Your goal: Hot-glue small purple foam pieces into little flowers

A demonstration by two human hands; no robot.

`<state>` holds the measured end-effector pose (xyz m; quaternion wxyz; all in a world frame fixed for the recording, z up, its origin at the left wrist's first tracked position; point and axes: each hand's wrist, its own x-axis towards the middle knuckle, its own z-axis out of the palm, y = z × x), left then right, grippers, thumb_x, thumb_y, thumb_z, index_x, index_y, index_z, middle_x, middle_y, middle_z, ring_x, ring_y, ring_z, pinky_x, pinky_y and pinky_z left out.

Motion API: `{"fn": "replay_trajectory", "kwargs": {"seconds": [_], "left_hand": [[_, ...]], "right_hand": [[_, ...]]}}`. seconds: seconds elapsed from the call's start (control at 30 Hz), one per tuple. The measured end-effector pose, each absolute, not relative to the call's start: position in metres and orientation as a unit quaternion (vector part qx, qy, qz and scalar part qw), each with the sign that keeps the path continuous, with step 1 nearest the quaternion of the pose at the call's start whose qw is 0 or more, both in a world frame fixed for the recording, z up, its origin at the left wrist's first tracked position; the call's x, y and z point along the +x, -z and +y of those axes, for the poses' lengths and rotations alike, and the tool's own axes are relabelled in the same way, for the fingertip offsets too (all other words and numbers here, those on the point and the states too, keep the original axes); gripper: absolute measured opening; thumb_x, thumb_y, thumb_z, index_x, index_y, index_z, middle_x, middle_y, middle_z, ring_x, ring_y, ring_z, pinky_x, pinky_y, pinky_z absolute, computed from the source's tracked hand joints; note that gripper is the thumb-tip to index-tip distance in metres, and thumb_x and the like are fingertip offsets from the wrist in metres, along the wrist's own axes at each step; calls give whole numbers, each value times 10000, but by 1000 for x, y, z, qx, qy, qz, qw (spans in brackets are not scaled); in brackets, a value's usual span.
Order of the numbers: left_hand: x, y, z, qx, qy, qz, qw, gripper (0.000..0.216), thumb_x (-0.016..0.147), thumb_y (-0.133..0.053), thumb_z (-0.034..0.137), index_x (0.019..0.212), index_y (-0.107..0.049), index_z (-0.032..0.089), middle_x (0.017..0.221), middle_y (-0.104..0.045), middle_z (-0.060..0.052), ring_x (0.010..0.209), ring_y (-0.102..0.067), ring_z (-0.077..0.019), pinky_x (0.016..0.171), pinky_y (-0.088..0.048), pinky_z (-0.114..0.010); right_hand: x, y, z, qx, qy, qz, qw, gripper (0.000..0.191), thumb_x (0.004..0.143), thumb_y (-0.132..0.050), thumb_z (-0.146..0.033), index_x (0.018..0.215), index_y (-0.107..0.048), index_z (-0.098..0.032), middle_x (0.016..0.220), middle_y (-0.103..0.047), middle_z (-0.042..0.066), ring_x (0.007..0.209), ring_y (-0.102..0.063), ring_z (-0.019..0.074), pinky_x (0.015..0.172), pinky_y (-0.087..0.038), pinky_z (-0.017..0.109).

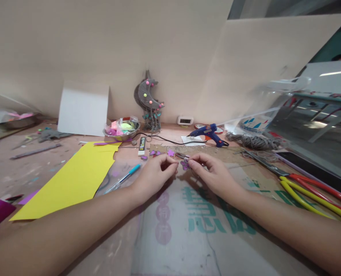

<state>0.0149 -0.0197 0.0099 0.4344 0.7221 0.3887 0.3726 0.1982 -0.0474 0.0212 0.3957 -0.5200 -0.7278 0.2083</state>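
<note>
Purple flower: a small, dark-lined purple flower piece is up at the right hand's fingertips, nearer the wearer than the blue hot-glue gun with its black cord and left of its grip.
Right hand: the bare right hand has thumb and forefinger clamped on the flower's right side.
Left hand: the bare left hand, further left of the glue gun and nearer the wearer, has thumb and forefinger drawn together; whether something fine sits between them I cannot tell.
Flower's handling: probably very light, thin and bendable, with petals that could crease or tear under a hard squeeze; little risk of slipping from dry fingers.
Flower's hold: a gentle pinch at one petal's rim looks best, leaving the centre free.
Loose pieces: a flat, bright purple flower cutout lies left of the glue gun's nozzle and nearer the wearer.
Hidden flower parts: the right fingertips cover its right edge; its back, its material and the nature of the dark lines are unclear.
Slim metallic object: a narrow, shiny, dark piece lies just nearer than the nozzle, too small to identify.
Scissors: the red-and-yellow-handled metal scissors, right of the glue gun, are cut off at the handles.
</note>
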Motion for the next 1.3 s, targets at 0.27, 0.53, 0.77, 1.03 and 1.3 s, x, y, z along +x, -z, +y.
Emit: {"fn": "replay_trajectory", "kwargs": {"seconds": [0.27, 0.53, 0.77, 1.03, 1.3], "left_hand": [[16, -14, -22, 739, -348, 348, 461, 189, 777, -580, 327, 831, -646, 158, 823, -656, -18, 763, -578, -146, 693, -452, -246], [16, -10, -20, 747, -359, 358, 430, 218, 813, -517, 323, 868, -654, 164, 807, -659, -19, 746, -580, -146, 681, -438, -238], [17, -3, -14, 729, -379, 403, 404, 151, 803, -500, 284, 787, -597, 170, 779, -637, -5, 716, -571, -135, 631, -421, -219], [17, -8, -18, 741, -365, 393, 404, 153, 805, -507, 284, 813, -604, 166, 778, -626, -4, 737, -572, -136, 651, -408, -223], [15, -5, -16, 737, -376, 383, 410, 162, 829, -492, 294, 831, -593, 168, 798, -622, -7, 753, -568, -130, 668, -416, -222]], "right_hand": [[199, -22, -46, -513, -199, -741, 385, 210, 863, -488, -332, 777, -600, -177, 713, -610, 7, 675, -557, 140, 629, -442, 241], [197, -20, -49, -511, -204, -748, 371, 276, 892, -436, -358, 772, -607, -177, 698, -614, 10, 663, -563, 142, 622, -447, 250], [228, -36, -24, -545, -85, -750, 365, 185, 841, -518, -296, 913, -625, -164, 874, -654, 62, 825, -602, 192, 748, -472, 309], [242, -19, -13, -476, 41, -867, 139, 301, 876, -489, -296, 1105, -646, -180, 989, -621, 115, 935, -562, 240, 836, -447, 373], [243, -11, -11, -514, 46, -819, 249, 352, 821, -376, -88, 1122, -550, -144, 1019, -611, 120, 934, -571, 230, 816, -443, 355]]}}
